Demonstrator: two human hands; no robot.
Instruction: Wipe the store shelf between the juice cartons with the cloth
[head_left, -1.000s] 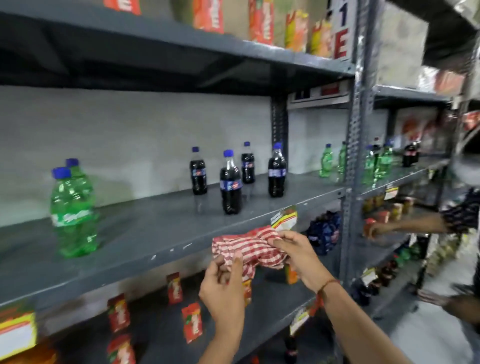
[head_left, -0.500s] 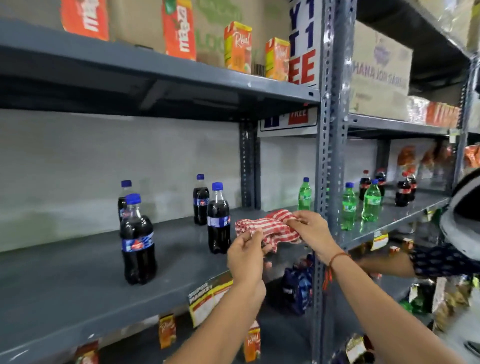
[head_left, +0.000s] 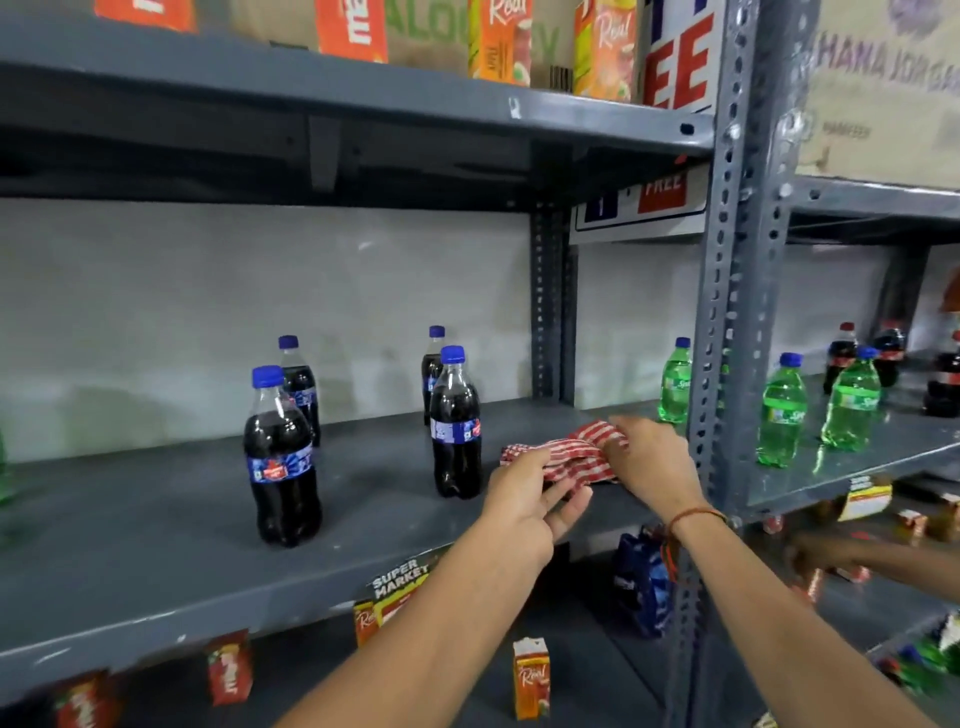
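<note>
A red and white checked cloth (head_left: 566, 457) is held between both hands just above the grey middle shelf (head_left: 156, 545), to the right of a dark cola bottle (head_left: 456, 426). My left hand (head_left: 524, 504) pinches the cloth's near left end. My right hand (head_left: 649, 457) grips its right end, next to the shelf upright (head_left: 727, 312). Orange juice cartons (head_left: 498, 41) stand on the top shelf (head_left: 363, 98), above both hands. A small juice carton (head_left: 531, 686) stands on the lower shelf.
Several cola bottles (head_left: 283, 457) stand on the middle shelf at left. Green soda bottles (head_left: 782, 410) stand in the bay to the right. Another person's hand (head_left: 826, 556) reaches into the lower right shelf. A price tag (head_left: 400, 582) hangs on the shelf edge.
The view has swung right and up, and closer to the shelf. Both hands have carried the cloth up from below the shelf edge onto the middle shelf, beside the upright.
</note>
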